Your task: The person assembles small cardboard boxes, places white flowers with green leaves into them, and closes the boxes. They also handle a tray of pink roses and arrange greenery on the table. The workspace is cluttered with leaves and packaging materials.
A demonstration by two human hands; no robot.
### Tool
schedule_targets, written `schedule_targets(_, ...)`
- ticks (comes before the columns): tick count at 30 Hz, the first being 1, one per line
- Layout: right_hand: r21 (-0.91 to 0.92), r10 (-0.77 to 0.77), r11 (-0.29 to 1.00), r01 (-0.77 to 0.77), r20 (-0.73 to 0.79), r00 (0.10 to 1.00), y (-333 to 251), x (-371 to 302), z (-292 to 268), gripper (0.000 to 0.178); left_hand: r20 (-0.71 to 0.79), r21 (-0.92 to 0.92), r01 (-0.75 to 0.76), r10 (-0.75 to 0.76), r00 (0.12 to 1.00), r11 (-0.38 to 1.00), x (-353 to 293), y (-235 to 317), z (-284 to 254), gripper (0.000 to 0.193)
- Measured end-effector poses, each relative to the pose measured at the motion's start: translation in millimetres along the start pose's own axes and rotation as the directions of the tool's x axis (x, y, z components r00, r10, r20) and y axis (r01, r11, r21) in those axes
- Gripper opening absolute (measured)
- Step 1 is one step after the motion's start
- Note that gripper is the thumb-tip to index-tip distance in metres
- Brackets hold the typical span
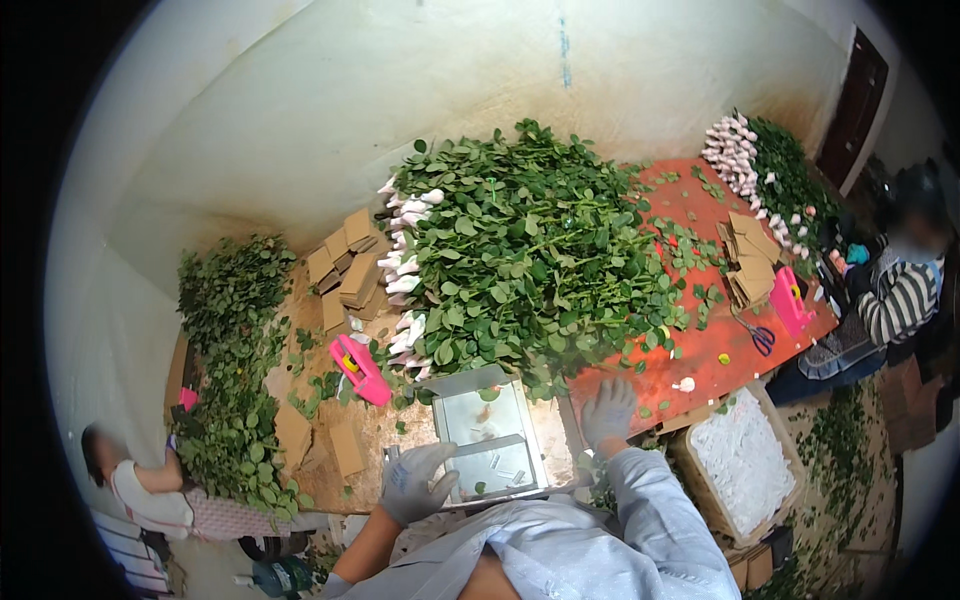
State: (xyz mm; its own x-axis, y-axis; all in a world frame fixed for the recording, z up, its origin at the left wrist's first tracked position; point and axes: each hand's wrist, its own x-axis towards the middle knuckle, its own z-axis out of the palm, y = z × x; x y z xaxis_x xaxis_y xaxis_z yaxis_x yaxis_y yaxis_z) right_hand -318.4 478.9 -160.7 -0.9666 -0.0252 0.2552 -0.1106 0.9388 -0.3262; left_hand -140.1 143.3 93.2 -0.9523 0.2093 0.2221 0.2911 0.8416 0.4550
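My left hand (414, 486), in a grey glove, rests at the left rim of a shallow metal tray (489, 412), thumb and fingers apart with nothing in them. Some small pale strips and a leaf lie inside the tray. To its right, my gloved right hand (608, 410) lies with stretched fingers on the near edge of the red tabletop (655, 378), holding nothing. Beyond both hands spreads a large heap of leafy rose stems (540, 260), its pale pink buds (404, 284) lined up on the left side. A pink tape dispenser (361, 369) stands left of the tray.
Cardboard pieces (355, 275) are stacked at the left, more (750, 255) at the right near scissors (760, 338) and another pink dispenser (790, 302). A crate of white scraps (745, 465) stands right of me. Co-workers are at the far left and right, beside more roses (775, 165).
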Motion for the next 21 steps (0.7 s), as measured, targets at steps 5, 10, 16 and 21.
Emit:
schedule_targets(5,-0.014,0.061,0.998,-0.059,0.141,0.988,-17.9,2.3,-7.4,0.065,0.020,0.136,0.076,-0.080,0.997,0.988,-15.7,25.4,-39.1,0.038)
schedule_targets(10,0.118,0.195,0.973,-0.198,0.038,0.980,-23.8,15.4,3.4,0.068,-0.125,0.410,-0.072,0.134,0.983,0.909,40.3,22.3,-149.5,0.038)
schedule_targets(16,0.002,0.214,0.977,-0.214,0.025,0.976,-30.9,15.9,7.8,0.068,-0.260,0.652,0.015,0.206,0.944,0.758,146.8,-15.8,-310.7,0.036)
schedule_targets(21,-0.052,0.215,0.976,-0.213,0.037,0.976,-34.8,23.3,7.1,0.064,-0.423,0.552,0.017,0.262,0.867,0.834,293.5,-33.6,-350.2,0.039)
